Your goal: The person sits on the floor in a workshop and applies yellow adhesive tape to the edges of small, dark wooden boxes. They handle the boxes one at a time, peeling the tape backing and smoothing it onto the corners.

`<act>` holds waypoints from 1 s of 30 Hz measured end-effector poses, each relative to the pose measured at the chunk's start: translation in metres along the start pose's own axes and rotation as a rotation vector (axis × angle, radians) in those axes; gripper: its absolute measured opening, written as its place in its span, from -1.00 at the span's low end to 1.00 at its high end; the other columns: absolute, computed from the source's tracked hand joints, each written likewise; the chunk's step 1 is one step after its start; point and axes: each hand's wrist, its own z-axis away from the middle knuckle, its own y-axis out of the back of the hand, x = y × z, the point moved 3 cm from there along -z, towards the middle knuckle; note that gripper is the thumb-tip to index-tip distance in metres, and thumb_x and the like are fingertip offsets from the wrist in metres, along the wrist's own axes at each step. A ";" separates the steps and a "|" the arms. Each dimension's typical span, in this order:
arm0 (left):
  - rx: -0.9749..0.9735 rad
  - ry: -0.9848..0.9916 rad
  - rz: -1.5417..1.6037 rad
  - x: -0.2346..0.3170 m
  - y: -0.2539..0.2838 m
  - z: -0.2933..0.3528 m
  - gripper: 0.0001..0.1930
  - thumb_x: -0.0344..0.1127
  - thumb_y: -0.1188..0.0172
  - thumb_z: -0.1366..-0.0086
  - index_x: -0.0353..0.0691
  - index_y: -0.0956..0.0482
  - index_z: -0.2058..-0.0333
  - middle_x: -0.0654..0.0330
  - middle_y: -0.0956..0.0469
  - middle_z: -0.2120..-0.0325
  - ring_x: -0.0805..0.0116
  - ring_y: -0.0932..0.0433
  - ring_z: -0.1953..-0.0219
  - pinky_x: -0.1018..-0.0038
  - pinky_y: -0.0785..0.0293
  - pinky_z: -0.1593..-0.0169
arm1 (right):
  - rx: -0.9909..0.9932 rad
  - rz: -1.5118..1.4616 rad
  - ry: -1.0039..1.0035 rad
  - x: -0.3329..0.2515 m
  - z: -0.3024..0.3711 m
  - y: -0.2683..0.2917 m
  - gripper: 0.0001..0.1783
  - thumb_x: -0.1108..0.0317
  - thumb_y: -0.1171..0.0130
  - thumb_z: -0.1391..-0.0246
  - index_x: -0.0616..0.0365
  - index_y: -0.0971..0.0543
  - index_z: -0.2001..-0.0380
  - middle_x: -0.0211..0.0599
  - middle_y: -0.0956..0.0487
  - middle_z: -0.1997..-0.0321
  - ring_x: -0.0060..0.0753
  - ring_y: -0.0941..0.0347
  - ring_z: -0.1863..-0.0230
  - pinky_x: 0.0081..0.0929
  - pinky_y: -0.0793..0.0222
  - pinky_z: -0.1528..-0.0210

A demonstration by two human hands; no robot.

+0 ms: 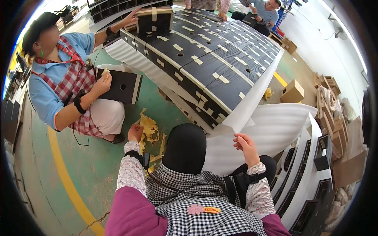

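Observation:
My left hand (136,133) is low on the left with its fingers curled in. Right beside it, a heap of crumpled yellow tape (149,128) lies on the floor; whether the fingers hold any of it is hidden. My right hand (247,148) is raised over a white foam sheet (256,157), fingers loosely bent and apart, nothing visible in them. Ahead stands a large block of stacked black wood-grain boxes (232,72), dotted with short strips of pale tape (220,78) and round holes. White foam wraps its lower edges.
A co-worker (75,78) crouches at left, holding a black panel (120,87) with a round hole. Another person (265,15) works at the far end. Cardboard boxes (292,92) and wooden scraps (328,110) stand at right, above black open-fronted units (313,206) layered with foam.

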 end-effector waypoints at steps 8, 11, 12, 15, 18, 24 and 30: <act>-0.576 -0.076 -0.830 -0.142 -0.010 -0.010 -0.69 -0.16 -0.03 -0.17 -0.27 -0.60 0.31 -0.14 -0.56 0.28 -0.08 -0.53 0.17 0.12 -0.46 0.13 | -0.095 -0.008 -0.011 -0.007 -0.004 -0.017 -0.71 0.27 0.03 -0.23 0.19 -0.50 0.09 -0.38 -0.55 0.28 -0.61 -0.45 0.33 -0.64 -0.34 0.25; -0.735 -0.001 -0.777 -0.127 -0.036 0.023 -0.61 -0.08 -0.07 -0.18 -0.29 -0.56 0.19 -0.13 -0.53 0.18 -0.02 -0.51 0.11 0.18 -0.43 0.07 | -0.081 0.039 -0.028 -0.006 -0.003 -0.004 -0.71 0.26 0.03 -0.23 0.20 -0.49 0.09 -0.39 -0.55 0.27 -0.62 -0.43 0.31 -0.64 -0.34 0.24; -0.723 -0.008 -0.684 -0.087 -0.033 0.024 -0.60 -0.08 -0.09 -0.18 -0.30 -0.55 0.16 -0.12 -0.53 0.17 -0.01 -0.50 0.10 0.21 -0.42 0.07 | -0.067 0.047 -0.032 -0.008 -0.001 0.005 -0.71 0.26 0.03 -0.23 0.20 -0.49 0.09 -0.39 -0.55 0.27 -0.62 -0.43 0.31 -0.64 -0.34 0.24; -0.631 -0.082 -0.324 0.056 0.016 0.011 -0.56 -0.09 -0.15 -0.17 -0.32 -0.52 0.09 -0.09 -0.52 0.13 0.03 -0.50 0.09 0.29 -0.41 0.05 | -0.008 0.047 0.012 -0.025 -0.016 0.018 -0.70 0.27 0.02 -0.21 0.18 -0.48 0.07 -0.38 -0.54 0.21 -0.61 -0.43 0.26 -0.62 -0.34 0.21; -0.588 -0.205 0.155 0.170 0.046 -0.015 -0.59 -0.27 -0.11 -0.26 -0.34 -0.41 -0.03 0.17 -0.46 0.02 0.37 -0.41 -0.02 0.47 -0.30 -0.10 | 0.016 0.035 0.098 -0.040 -0.054 0.013 -0.66 0.27 0.02 -0.19 0.16 -0.42 0.00 -0.34 -0.50 0.11 -0.57 -0.44 0.21 -0.58 -0.35 0.20; -0.639 -0.766 0.228 0.403 0.013 0.018 -0.58 -0.22 -0.13 -0.25 -0.29 -0.41 -0.03 0.07 -0.43 -0.02 0.24 -0.39 -0.06 0.38 -0.24 -0.16 | 0.178 -0.045 0.173 -0.040 -0.114 0.018 -0.54 0.32 0.10 -0.19 0.16 -0.24 -0.15 -0.26 -0.35 -0.12 -0.47 -0.41 0.06 -0.47 -0.36 0.11; -0.589 -1.020 -0.439 0.418 -0.118 0.047 -0.11 0.25 -0.15 -0.08 -0.28 -0.16 -0.21 -0.05 -0.10 -0.25 0.03 0.04 -0.33 0.03 0.25 -0.32 | 0.272 -0.261 0.128 -0.019 -0.155 0.024 -0.52 0.24 0.05 -0.16 0.12 -0.25 -0.14 -0.37 -0.40 0.04 -0.53 -0.36 0.16 -0.47 -0.31 0.14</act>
